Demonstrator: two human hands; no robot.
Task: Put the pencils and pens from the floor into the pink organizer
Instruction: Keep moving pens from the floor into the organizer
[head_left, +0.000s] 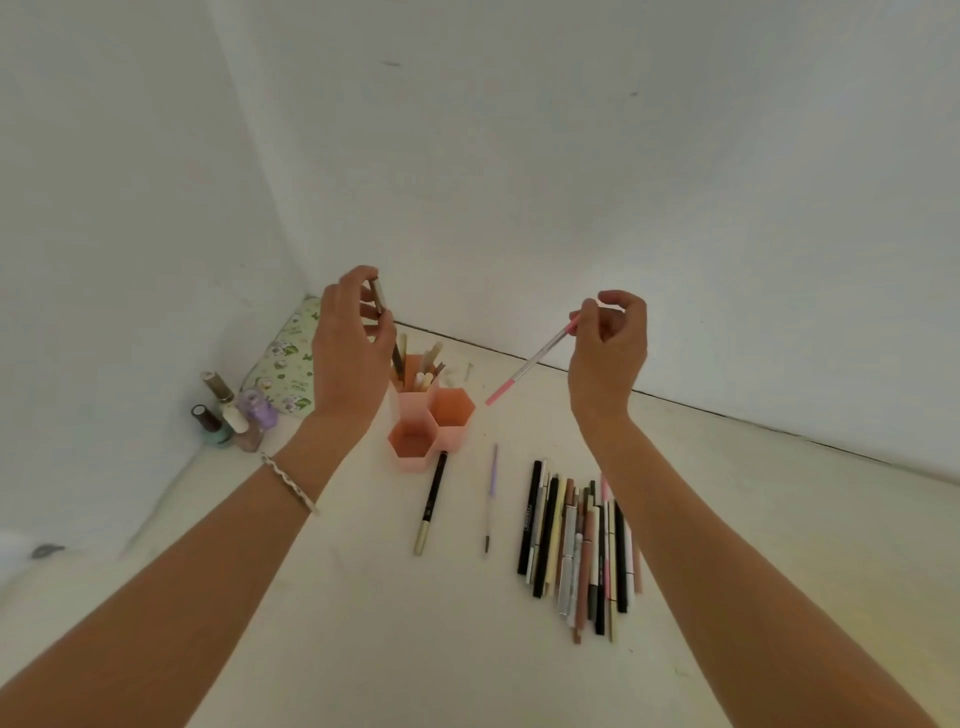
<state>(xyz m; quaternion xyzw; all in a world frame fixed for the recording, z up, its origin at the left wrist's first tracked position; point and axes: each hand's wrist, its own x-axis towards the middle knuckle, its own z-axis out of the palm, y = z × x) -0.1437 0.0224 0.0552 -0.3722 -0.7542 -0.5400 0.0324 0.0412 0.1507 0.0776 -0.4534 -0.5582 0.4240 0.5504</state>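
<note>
The pink organizer (415, 457) stands on the white floor, made of three hexagonal cups; its back cup holds several pens. My left hand (353, 358) hovers over that back cup, holding a dark pencil (397, 358) upright with its lower end in the cup. My right hand (608, 353) is raised to the right of the organizer, pinching the top of a pink and white pen (530, 364) that slants down towards the right cup. A black and gold pencil (431, 501) and a thin lilac pen (492, 493) lie in front of the organizer. A row of several pens and pencils (576, 545) lies further right.
Several nail polish bottles (228, 415) stand in the corner at the left, beside a floral pouch (285, 364) leaning on the wall. White walls close in at the back and the left.
</note>
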